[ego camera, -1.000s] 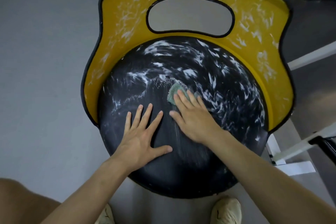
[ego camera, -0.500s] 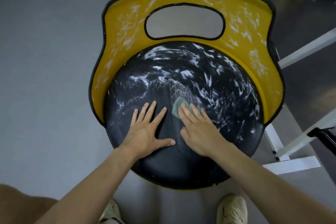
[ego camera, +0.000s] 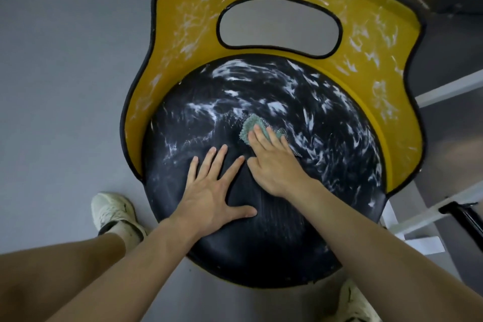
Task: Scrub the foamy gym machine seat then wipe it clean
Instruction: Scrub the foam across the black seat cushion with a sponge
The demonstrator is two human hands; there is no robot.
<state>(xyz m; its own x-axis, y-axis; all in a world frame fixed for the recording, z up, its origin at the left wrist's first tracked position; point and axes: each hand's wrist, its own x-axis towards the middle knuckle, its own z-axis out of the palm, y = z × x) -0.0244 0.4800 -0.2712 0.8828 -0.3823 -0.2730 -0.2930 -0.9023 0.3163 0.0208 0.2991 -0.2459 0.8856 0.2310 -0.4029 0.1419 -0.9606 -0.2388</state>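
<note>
The right hand [ego camera: 274, 167] lay flat on a green scrub pad [ego camera: 251, 125], fingers straight, pressing it down near the middle of the round black seat [ego camera: 261, 251] — not curled round it. The left hand [ego camera: 211, 191] rested just beside, fingers spread wide, holding nothing. White foam [ego camera: 235, 70] streaked the seat's far half and the yellow back [ego camera: 183, 34].

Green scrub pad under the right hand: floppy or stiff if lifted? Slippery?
Probably floppy and light: the scrub pad shows a thin, frayed mesh edge beyond the right hand pressing it. Likely slippery, since it sits in foam on the seat.
</note>
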